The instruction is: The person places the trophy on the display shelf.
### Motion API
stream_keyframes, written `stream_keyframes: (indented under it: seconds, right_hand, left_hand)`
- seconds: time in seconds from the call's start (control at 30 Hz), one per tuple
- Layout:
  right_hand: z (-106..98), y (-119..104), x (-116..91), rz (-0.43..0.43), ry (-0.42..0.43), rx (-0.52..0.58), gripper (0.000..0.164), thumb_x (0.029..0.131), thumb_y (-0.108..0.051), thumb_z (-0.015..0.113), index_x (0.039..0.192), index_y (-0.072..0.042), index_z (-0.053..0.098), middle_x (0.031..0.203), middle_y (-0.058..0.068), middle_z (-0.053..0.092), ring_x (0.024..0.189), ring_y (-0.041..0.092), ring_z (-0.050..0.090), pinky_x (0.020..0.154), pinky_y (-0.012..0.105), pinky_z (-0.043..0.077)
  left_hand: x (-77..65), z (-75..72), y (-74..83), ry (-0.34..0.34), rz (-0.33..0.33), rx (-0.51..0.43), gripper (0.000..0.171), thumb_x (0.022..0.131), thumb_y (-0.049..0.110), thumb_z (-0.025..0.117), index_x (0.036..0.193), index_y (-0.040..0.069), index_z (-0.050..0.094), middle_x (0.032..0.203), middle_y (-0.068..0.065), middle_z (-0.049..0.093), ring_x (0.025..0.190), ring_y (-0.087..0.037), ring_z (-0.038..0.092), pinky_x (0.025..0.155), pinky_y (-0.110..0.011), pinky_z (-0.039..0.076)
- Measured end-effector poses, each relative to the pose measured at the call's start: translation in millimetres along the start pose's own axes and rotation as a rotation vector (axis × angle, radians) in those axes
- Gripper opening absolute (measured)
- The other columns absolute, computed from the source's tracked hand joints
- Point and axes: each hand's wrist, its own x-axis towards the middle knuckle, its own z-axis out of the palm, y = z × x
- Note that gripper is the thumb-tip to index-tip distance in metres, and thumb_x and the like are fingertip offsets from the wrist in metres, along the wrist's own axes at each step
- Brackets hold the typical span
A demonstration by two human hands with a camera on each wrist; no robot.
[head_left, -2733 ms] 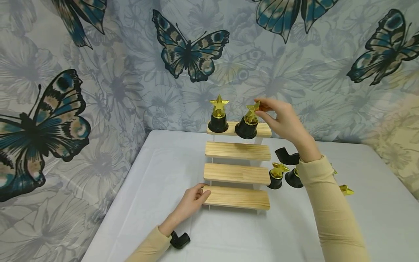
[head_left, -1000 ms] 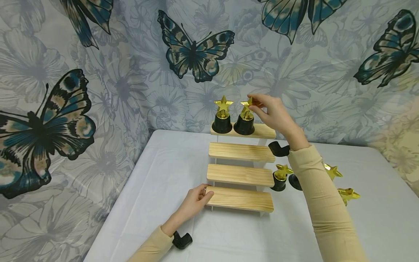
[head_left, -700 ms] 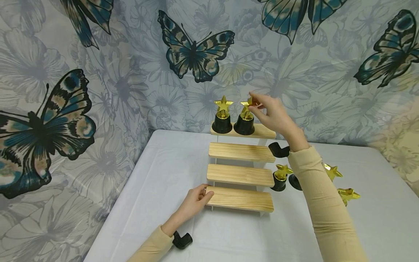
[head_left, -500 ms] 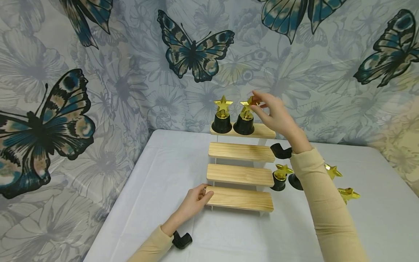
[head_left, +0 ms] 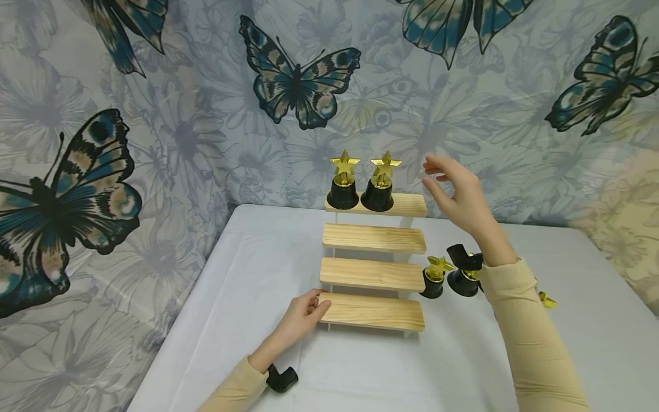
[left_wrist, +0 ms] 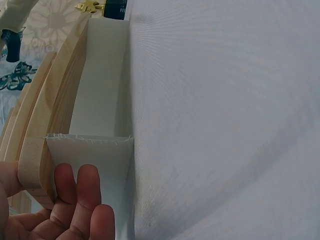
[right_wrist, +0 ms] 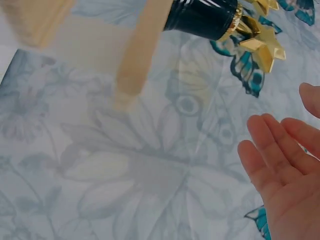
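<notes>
A tiered wooden display stand [head_left: 373,312] rises in steps on the table. Side by side on its top step stand two star trophies, a left trophy [head_left: 342,191] and a right trophy [head_left: 378,197], each with a gold star on a black base. My left hand [head_left: 298,320] holds the left end of the lowest step; in the left wrist view its fingers [left_wrist: 85,200] curl beneath the board beside the white support. To the right of the top step, my right hand [head_left: 458,191] is in the air with fingers loosely extended, apart from the right trophy [right_wrist: 202,20].
More star trophies stand on the white-covered table [head_left: 247,257] right of the stand, including a near one [head_left: 433,280] and another [head_left: 463,283] partly behind the right wrist's black camera mount [head_left: 460,257]. My right sleeve [head_left: 530,332] hides others. A butterfly-patterned backdrop [head_left: 206,160] stands behind.
My right hand brought the right trophy down upright onto the top step, let go of its star and moved away to the right. The left hand kept its hold on the lowest step.
</notes>
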Motion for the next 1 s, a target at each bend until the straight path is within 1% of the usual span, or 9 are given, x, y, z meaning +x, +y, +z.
stream_keyframes:
  seconds: [0.17, 0.23, 0.33, 0.5, 0.6, 0.67, 0.73, 0.9, 1.0]
  right_hand:
    - [-5, 2, -21, 0.006, -0.004, -0.016, 0.044, 0.085, 0.010, 0.060, 0.127, 0.006, 0.050, 0.113, 0.020, 0.058, 0.103, 0.032, 0.054, 0.084, 0.041, 0.043]
    - [-7, 3, -29, 0.013, -0.010, -0.027, 0.044, 0.085, 0.010, 0.060, 0.127, 0.006, 0.051, 0.113, 0.020, 0.058, 0.102, 0.032, 0.055, 0.084, 0.039, 0.043]
    - [-10, 4, -42, 0.033, -0.015, -0.056, 0.044, 0.084, 0.009, 0.061, 0.127, 0.005, 0.051, 0.113, 0.019, 0.059, 0.101, 0.031, 0.055, 0.084, 0.034, 0.042]
    - [-16, 4, -65, 0.044, -0.011, -0.077, 0.047, 0.082, 0.011, 0.062, 0.127, 0.004, 0.051, 0.112, 0.019, 0.058, 0.100, 0.031, 0.055, 0.085, 0.026, 0.041]
    - [-19, 4, -78, 0.048, -0.005, -0.075, 0.050, 0.081, 0.014, 0.063, 0.128, 0.004, 0.051, 0.111, 0.020, 0.058, 0.099, 0.031, 0.055, 0.086, 0.019, 0.039]
    - [-22, 4, -86, 0.052, -0.004, -0.079, 0.050, 0.080, 0.014, 0.063, 0.127, 0.005, 0.051, 0.110, 0.020, 0.058, 0.098, 0.031, 0.054, 0.086, 0.017, 0.037]
    - [-24, 5, -94, 0.062, -0.003, -0.084, 0.049, 0.080, 0.014, 0.063, 0.126, 0.005, 0.051, 0.110, 0.020, 0.058, 0.099, 0.027, 0.054, 0.086, 0.015, 0.037]
    - [-32, 8, -115, 0.093, 0.001, -0.091, 0.051, 0.076, 0.017, 0.065, 0.125, 0.005, 0.053, 0.110, 0.020, 0.059, 0.103, 0.008, 0.052, 0.086, 0.014, 0.036]
    - [-37, 10, -128, 0.103, 0.012, -0.091, 0.053, 0.073, 0.018, 0.066, 0.123, 0.006, 0.054, 0.108, 0.020, 0.060, 0.103, 0.002, 0.050, 0.086, 0.014, 0.035]
  left_hand:
    - [-0.9, 0.3, 0.3, 0.000, -0.002, -0.014, 0.038, 0.097, 0.019, 0.052, 0.123, -0.009, 0.050, 0.058, 0.003, 0.040, 0.046, -0.003, 0.029, 0.045, -0.019, 0.028]
    - [-1.0, 0.4, 0.9, 0.000, 0.003, -0.001, 0.039, 0.097, 0.018, 0.052, 0.123, -0.010, 0.050, 0.058, 0.003, 0.040, 0.046, -0.003, 0.029, 0.045, -0.019, 0.028]
    - [-0.8, 0.4, 0.8, -0.004, 0.010, 0.019, 0.040, 0.097, 0.020, 0.052, 0.122, -0.010, 0.050, 0.058, 0.004, 0.039, 0.046, -0.002, 0.029, 0.045, -0.019, 0.029]
    - [-1.9, -0.3, 0.6, -0.004, 0.018, 0.002, 0.044, 0.097, 0.026, 0.052, 0.123, -0.009, 0.051, 0.057, 0.004, 0.040, 0.046, -0.002, 0.030, 0.045, -0.019, 0.029]
    - [-6.0, -3.9, 18.8, -0.006, 0.002, -0.002, 0.040, 0.097, 0.019, 0.052, 0.122, -0.012, 0.050, 0.058, 0.003, 0.039, 0.047, -0.003, 0.029, 0.046, -0.018, 0.028]
    - [-8.4, -5.8, 30.0, -0.006, -0.005, 0.008, 0.037, 0.097, 0.014, 0.051, 0.121, -0.014, 0.049, 0.058, 0.002, 0.038, 0.048, -0.002, 0.028, 0.047, -0.018, 0.028]
    - [-8.1, -5.1, 32.0, -0.006, -0.019, 0.021, 0.035, 0.096, 0.010, 0.051, 0.121, -0.016, 0.049, 0.058, 0.001, 0.037, 0.047, -0.002, 0.027, 0.048, -0.018, 0.027]
    - [-1.5, 2.0, 4.5, 0.012, -0.003, 0.021, 0.040, 0.096, 0.019, 0.053, 0.123, -0.011, 0.050, 0.058, 0.004, 0.037, 0.046, 0.000, 0.026, 0.046, -0.019, 0.027]
    - [-0.9, 1.7, 2.1, 0.009, 0.014, -0.002, 0.043, 0.096, 0.023, 0.054, 0.123, -0.009, 0.051, 0.058, 0.003, 0.038, 0.046, -0.001, 0.028, 0.046, -0.020, 0.029]
